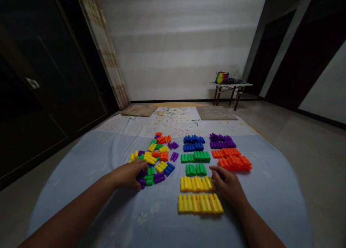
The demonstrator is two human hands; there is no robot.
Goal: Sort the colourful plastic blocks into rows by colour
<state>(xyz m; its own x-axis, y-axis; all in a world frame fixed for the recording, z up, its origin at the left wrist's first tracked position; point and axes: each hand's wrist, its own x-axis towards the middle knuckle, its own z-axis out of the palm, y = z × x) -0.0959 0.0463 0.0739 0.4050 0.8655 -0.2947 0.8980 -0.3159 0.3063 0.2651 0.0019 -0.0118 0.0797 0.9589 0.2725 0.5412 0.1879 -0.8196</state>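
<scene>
A mixed pile of coloured plastic pieces [155, 158] lies left of centre on the cloth. My left hand [132, 174] rests at the pile's left edge, its fingers curled over purple pieces; what they hold is hidden. My right hand [225, 181] is beside the yellow and green rows, fingers bent together, with nothing clear to see in them. Sorted rows stand to the right of the pile: blue [194, 143], green [195, 156], yellow [200, 203], purple [222, 141] and orange [234, 163].
The table has a pale blue and floral cloth [81, 179]. A brown board [140, 110] lies at its far left, a greyish board [216, 113] at its far right. Beyond stands a small side table [231, 84] with a colourful bag [222, 77] and a clear plastic bag.
</scene>
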